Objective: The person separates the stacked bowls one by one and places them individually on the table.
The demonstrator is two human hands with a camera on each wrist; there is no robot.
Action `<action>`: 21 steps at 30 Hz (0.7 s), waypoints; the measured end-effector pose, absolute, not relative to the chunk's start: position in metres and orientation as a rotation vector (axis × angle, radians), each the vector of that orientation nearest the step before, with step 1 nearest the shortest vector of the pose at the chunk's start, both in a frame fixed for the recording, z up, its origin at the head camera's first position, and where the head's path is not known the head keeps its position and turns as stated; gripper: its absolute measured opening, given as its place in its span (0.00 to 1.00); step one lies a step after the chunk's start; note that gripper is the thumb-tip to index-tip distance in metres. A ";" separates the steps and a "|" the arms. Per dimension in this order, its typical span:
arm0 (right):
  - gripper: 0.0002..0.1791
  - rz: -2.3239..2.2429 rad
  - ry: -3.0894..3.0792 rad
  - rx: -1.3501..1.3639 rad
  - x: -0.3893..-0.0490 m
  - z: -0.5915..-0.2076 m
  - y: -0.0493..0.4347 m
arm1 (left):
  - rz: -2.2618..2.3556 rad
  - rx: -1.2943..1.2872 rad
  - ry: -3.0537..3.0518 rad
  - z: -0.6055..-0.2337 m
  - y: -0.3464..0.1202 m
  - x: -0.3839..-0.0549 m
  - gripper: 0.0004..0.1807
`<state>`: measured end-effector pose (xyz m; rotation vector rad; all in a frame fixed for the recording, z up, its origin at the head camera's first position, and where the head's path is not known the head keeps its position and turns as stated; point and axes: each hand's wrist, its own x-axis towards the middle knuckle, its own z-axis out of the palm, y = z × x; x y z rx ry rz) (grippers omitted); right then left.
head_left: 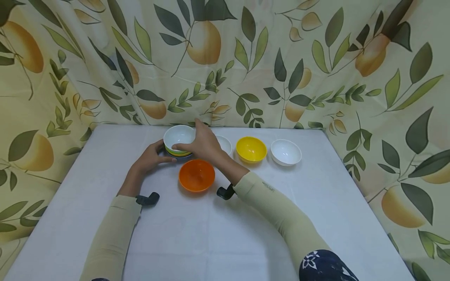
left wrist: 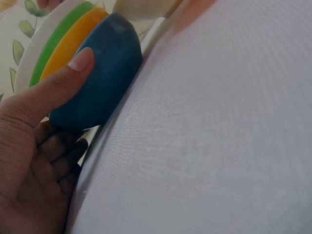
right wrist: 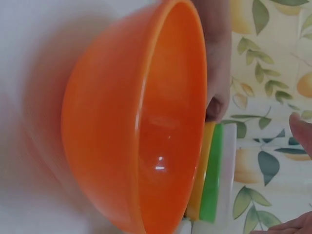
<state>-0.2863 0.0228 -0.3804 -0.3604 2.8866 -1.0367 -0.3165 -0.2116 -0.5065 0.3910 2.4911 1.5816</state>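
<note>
A stack of nested bowls stands at the back left of the table: a white bowl (head_left: 178,134) on top, then a green bowl (right wrist: 212,180), a yellow-orange bowl (left wrist: 78,36) and a blue bowl (left wrist: 109,73) lowest. My left hand (head_left: 149,159) holds the stack from the left, its thumb (left wrist: 80,61) along the blue bowl's side. Over the stack's right side is my right hand (head_left: 204,143), thumb and fingers spread wide. In the right wrist view its fingertips show at the right edge, apart from the stack. An orange bowl (head_left: 197,175) sits below the right hand, nearer me.
Right of the stack, another white bowl (head_left: 225,144) is partly hidden behind my right hand. Further right stand a yellow bowl (head_left: 251,150) and a white bowl (head_left: 286,152). A white cloth covers the table (head_left: 211,238); a fruit-patterned curtain (head_left: 218,78) hangs behind it.
</note>
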 end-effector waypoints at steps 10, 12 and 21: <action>0.68 -0.873 2.925 -0.379 -0.302 -0.387 0.012 | 1.593 0.414 2.484 -0.508 -0.213 -0.316 0.55; 0.67 -0.831 2.935 -0.393 -0.305 -0.388 0.010 | 1.597 0.421 2.484 -0.508 -0.214 -0.316 0.55; 0.64 -0.692 2.948 -0.357 -0.313 -0.397 0.005 | 1.593 0.437 2.502 -0.512 -0.215 -0.321 0.55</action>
